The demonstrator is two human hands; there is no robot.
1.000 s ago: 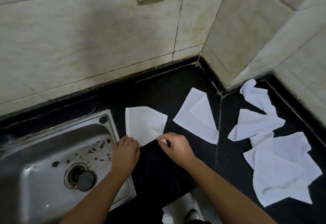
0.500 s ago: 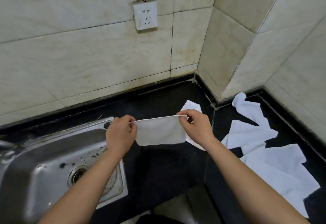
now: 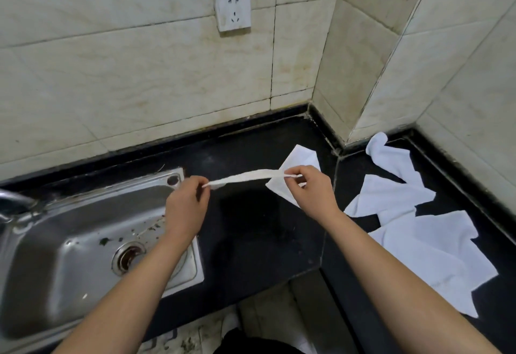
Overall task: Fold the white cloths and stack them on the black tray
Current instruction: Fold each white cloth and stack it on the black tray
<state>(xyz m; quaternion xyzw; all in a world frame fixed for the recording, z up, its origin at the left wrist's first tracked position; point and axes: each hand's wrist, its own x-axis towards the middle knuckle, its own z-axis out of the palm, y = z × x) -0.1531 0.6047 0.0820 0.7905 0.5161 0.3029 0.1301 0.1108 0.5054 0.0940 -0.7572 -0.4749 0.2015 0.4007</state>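
A white cloth [image 3: 247, 176] hangs stretched in the air above the black counter [image 3: 251, 231], seen almost edge-on as a thin strip. My left hand [image 3: 188, 203] pinches its left end and my right hand [image 3: 310, 189] pinches its right end. Another white cloth [image 3: 300, 158] lies on the counter behind my right hand, partly hidden by it. Several more white cloths [image 3: 430, 242] lie loose and overlapping on the counter at the right. No black tray is in view.
A steel sink [image 3: 69, 242] with debris round its drain sits at the left, a tap [image 3: 14, 203] at its far left edge. Tiled walls form a corner behind, with a wall socket [image 3: 233, 9]. The floor shows below the counter's front edge.
Both hands lifted the cloth off the counter beside the sink and raised it. It hung as a flat panel half a second ago; now it is turned level and pulled taut.
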